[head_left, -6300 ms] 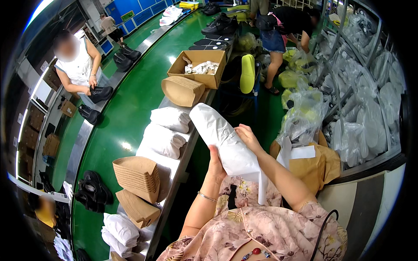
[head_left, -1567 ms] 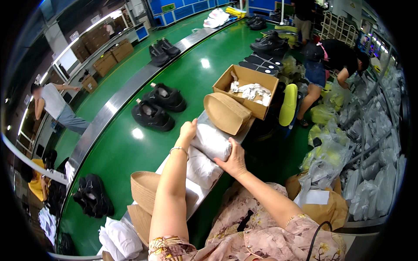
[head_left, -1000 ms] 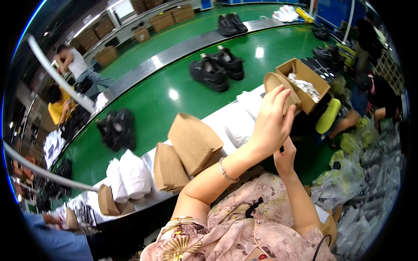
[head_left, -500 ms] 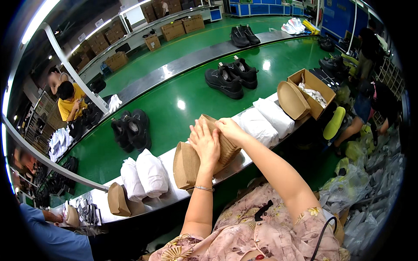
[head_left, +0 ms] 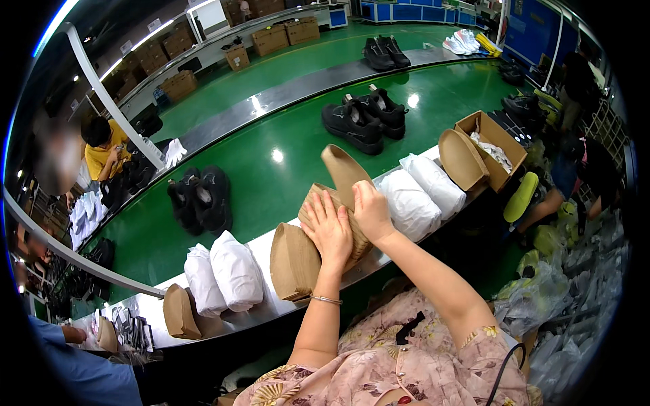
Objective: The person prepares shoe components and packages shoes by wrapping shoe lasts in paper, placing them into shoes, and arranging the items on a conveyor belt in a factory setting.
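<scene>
My left hand (head_left: 330,229) lies on a stack of nested brown cardboard inserts (head_left: 364,249), its fingers stretched out and slightly spread. Beside it, my right hand (head_left: 374,213) is closed on the lower end of one curved cardboard insert (head_left: 342,166), which stands up above the stack. Left of the stack, another rounded brown cardboard piece (head_left: 294,260) rests on the metal ledge. White paper-wrapped bundles (head_left: 410,203) lie just right of my right hand. Two more white bundles (head_left: 237,272) sit farther left on the ledge.
Black shoes (head_left: 362,120) stand in pairs on the green belt (head_left: 277,183) beyond the ledge. An open brown box (head_left: 497,139) is at the ledge's right end. Another cardboard piece (head_left: 181,311) sits to the left. A co-worker's blue sleeve (head_left: 81,365) shows at lower left.
My right hand has closed on one cardboard insert and pulled it up from the stack. My left hand stays on the stack, shifted slightly right.
</scene>
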`<state>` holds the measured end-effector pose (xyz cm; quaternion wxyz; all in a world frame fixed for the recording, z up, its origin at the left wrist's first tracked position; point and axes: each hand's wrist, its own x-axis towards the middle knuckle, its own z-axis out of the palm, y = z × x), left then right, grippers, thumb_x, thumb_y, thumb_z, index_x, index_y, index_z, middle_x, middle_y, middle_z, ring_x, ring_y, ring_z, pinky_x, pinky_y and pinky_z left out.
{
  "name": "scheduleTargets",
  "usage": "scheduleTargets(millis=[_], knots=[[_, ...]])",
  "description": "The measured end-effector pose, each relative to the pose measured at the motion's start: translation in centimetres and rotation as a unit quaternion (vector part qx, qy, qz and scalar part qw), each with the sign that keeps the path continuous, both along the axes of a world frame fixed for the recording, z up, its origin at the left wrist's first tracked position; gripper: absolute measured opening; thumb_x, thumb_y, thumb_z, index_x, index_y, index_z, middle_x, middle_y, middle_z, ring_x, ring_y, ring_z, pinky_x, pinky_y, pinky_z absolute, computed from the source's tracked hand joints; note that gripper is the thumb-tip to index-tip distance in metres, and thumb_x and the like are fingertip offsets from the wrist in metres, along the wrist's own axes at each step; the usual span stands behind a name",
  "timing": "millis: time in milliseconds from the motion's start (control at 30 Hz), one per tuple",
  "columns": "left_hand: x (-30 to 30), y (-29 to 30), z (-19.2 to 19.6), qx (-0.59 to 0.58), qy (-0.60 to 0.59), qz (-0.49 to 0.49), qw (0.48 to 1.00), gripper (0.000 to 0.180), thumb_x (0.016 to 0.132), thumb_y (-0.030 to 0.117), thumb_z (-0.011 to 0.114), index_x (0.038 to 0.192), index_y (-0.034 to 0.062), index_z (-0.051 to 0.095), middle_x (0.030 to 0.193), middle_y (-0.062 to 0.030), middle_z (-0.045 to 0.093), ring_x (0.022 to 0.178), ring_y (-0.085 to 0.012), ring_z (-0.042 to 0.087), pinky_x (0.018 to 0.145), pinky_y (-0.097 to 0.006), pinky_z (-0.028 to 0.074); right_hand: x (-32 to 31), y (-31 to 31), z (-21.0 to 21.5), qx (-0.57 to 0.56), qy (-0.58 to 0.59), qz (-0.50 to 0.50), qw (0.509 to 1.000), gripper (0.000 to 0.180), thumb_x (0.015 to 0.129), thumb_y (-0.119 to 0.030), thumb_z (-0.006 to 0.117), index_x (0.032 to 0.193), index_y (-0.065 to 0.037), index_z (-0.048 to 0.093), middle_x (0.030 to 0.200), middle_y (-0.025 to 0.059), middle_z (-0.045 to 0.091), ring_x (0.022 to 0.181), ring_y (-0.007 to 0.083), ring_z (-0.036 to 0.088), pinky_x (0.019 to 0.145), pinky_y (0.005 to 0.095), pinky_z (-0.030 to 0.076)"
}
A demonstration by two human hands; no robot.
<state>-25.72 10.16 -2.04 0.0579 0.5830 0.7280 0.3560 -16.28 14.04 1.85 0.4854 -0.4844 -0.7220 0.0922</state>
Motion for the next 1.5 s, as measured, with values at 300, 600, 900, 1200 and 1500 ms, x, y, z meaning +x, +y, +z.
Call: scheduleTargets(millis=[300,600,900,1200,1500], knots=[[0.7,-2.5,3.1,0.156,-0.033,-0.025,0.987,0.049,0.097,0.034,0.035,0.135,0.0027,0.036,0.14,-0.0187,0.032,0.132,-0.0304,0.026,0.106,-0.049,0.019,11.1,-5.8,8.2,-0.033,0.288,-0.058,0.955,0.022,0.097,-0.016,0.039,0.098,-0.002,0.055,0.081,0.0045,0.059,0.073,0.0111,0.054,0.066,0.027,0.045],[16.4,-9.8,5.3,-0.252,-0.711,-0.357,0.551,0.023,0.092,0.025,0.055,0.106,0.0072,0.056,0.093,0.0027,0.058,0.083,-0.0055,0.053,0.073,-0.022,0.044,24.0,-18.5,-2.6,-0.251,0.526,-0.065,0.81,0.029,0.093,-0.021,0.047,0.106,0.003,0.056,0.095,0.0067,0.062,0.08,0.0125,0.06,0.072,0.0233,0.049],[20.2,-10.6,-2.4,-0.35,-0.68,-0.308,0.565,0.028,0.092,0.029,0.049,0.1,0.004,0.058,0.094,-0.0046,0.064,0.086,-0.0154,0.061,0.074,-0.03,0.049,43.7,-32.3,-14.1,-0.161,0.494,-0.372,0.769,0.036,0.094,-0.029,0.048,0.117,-0.002,0.053,0.113,0.0097,0.059,0.103,0.0177,0.057,0.082,0.0302,0.045],[25.4,-11.6,-5.7,-0.472,-0.613,-0.3,0.559,0.017,0.092,0.018,0.051,0.094,0.003,0.058,0.089,-0.0035,0.064,0.082,-0.0129,0.06,0.074,-0.027,0.049,46.3,-37.4,-40.4,-0.277,0.348,-0.589,0.675,0.047,0.091,-0.033,0.044,0.123,0.002,0.049,0.123,0.0184,0.052,0.115,0.0297,0.048,0.098,0.0365,0.036],[25.9,-11.6,-6.8,-0.479,-0.59,-0.25,0.601,0.016,0.092,0.017,0.052,0.094,0.0023,0.058,0.085,-0.0023,0.064,0.079,-0.0109,0.061,0.071,-0.024,0.049,44.4,-34.3,-38.4,-0.511,0.167,-0.634,0.556,0.037,0.089,-0.035,0.044,0.114,-0.009,0.053,0.116,0.0166,0.052,0.112,0.035,0.046,0.092,0.0436,0.039]])
